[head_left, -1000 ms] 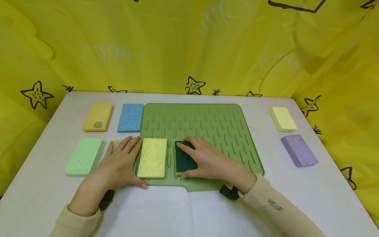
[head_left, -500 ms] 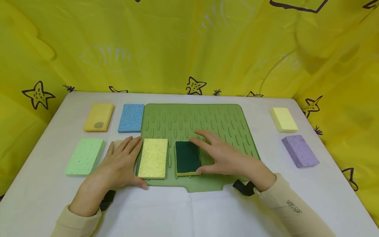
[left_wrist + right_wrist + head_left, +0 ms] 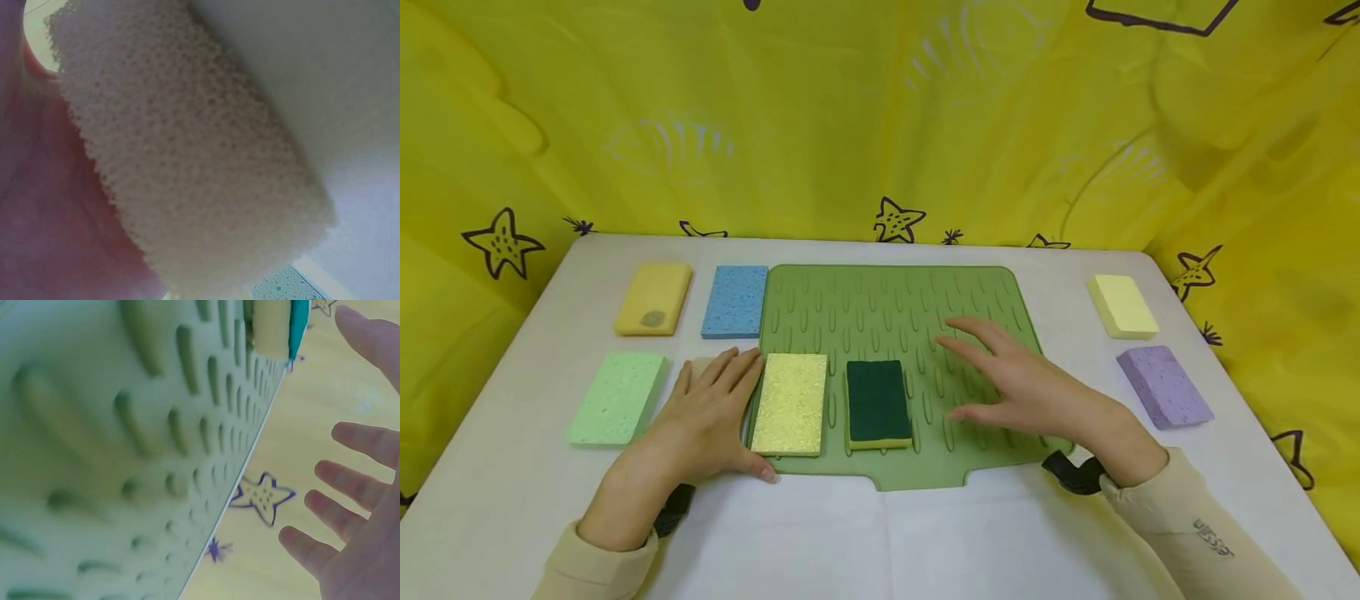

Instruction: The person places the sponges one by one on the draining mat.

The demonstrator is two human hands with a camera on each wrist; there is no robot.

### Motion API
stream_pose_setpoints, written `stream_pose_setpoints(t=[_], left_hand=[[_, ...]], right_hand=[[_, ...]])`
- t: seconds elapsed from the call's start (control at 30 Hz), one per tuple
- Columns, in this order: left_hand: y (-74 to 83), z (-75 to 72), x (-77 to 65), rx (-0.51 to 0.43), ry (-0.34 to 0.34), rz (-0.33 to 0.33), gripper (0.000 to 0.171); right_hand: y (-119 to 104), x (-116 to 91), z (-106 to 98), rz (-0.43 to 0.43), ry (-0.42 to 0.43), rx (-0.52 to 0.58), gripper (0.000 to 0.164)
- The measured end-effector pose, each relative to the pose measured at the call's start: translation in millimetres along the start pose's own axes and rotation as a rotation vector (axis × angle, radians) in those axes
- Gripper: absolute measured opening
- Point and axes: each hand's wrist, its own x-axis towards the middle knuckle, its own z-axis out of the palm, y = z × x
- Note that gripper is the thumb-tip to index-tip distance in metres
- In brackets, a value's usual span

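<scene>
Left hand (image 3: 707,417): laid over a beige porous sponge (image 3: 194,144) on the worktop (image 3: 820,542), largely covered; whether it was gripped could not be told. Right hand (image 3: 1011,383): released, fingers spread, held over the green textured mat (image 3: 917,479), apart from the dark green-topped scouring sponge (image 3: 877,402). The latter was placed flat on the mat, right of a speckled yellow sponge (image 3: 790,404). Blue sponge (image 3: 735,302) and mint-green sponge (image 3: 616,397): set left of the mat. Purple sponge (image 3: 1165,386): set right.
</scene>
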Motion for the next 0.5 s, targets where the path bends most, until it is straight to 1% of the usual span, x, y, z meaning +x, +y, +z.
stream_pose_setpoints(t=[0.3,0.5], left_hand=[[1.6,0.5,0.6,-0.005,0.006,-0.001,0.148],[1.0,-0.5,-0.4,-0.001,0.004,-0.003,0.148]], right_hand=[[29.0,-25.1,-8.3,0.003,0.091,-0.079,0.085],[37.9,-39.1,-14.9,0.001,0.128,-0.126,0.084]])
